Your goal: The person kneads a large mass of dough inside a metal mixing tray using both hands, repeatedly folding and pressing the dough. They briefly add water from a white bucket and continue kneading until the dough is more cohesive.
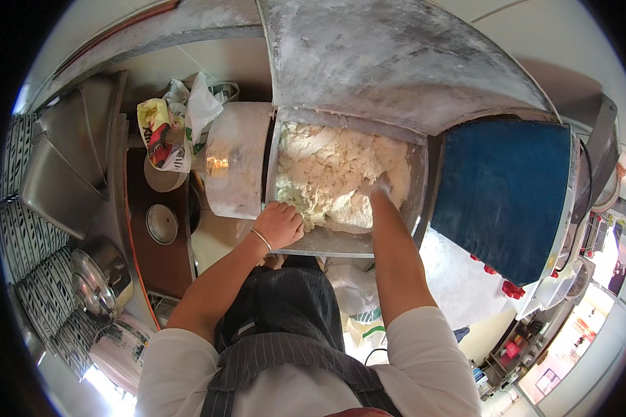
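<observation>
Shaggy, floury dough [323, 161] fills much of a metal dough-mixer trough [339, 244] in front of me. My left hand [279, 225], with a bangle at the wrist, is curled over the trough's near left corner. Its fingers are bent down against the rim, close to the dough. My right hand [380, 183] is pushed into the dough on the right side of the trough. The fingers there are buried, so their grip is hidden. Behind the trough stands a raised, flour-dusted metal lid [386, 62].
Right of the trough is a blue-topped machine housing [506, 193] with red knobs [513, 290]. A floury metal housing [238, 159] adjoins the left side, beside printed plastic bags [164, 133]. Further left are a brown shelf [159, 271] and a steel lidded pot [100, 284].
</observation>
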